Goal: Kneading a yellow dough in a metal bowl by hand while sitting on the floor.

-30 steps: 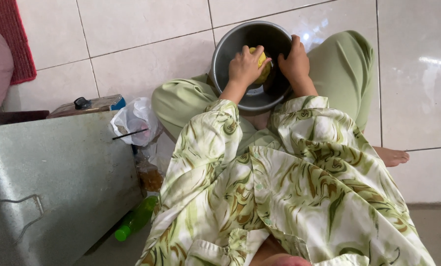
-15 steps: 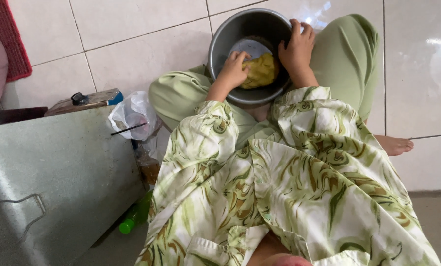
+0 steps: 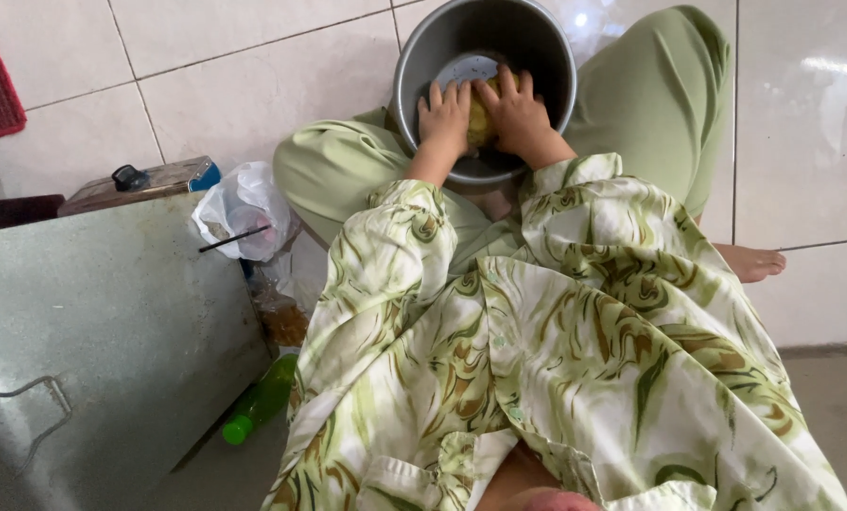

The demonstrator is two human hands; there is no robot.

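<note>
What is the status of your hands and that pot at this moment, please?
Left hand and right hand both inside the metal pot, pressed on a yellow lump. Pot sits between the knees on the tiled floor. Nothing blocking.

Both arms reaching forward and down, sleeves at the wrists. Left hand [image 3: 445, 118] and right hand [image 3: 516, 114] pressing side by side, palms down, fingers [image 3: 508, 80] spread.

Under our left hand [image 3: 445, 121] and right hand [image 3: 518, 115] we see a metal pot [image 3: 485, 80], dull grey and smooth, holding a yellow, soft-looking lump [image 3: 481, 121]. Beyond our hands the floor tiles [image 3: 253, 85] are glossy. Near our left elbow lies a thin crinkled plastic bag [image 3: 239, 203].
</note>
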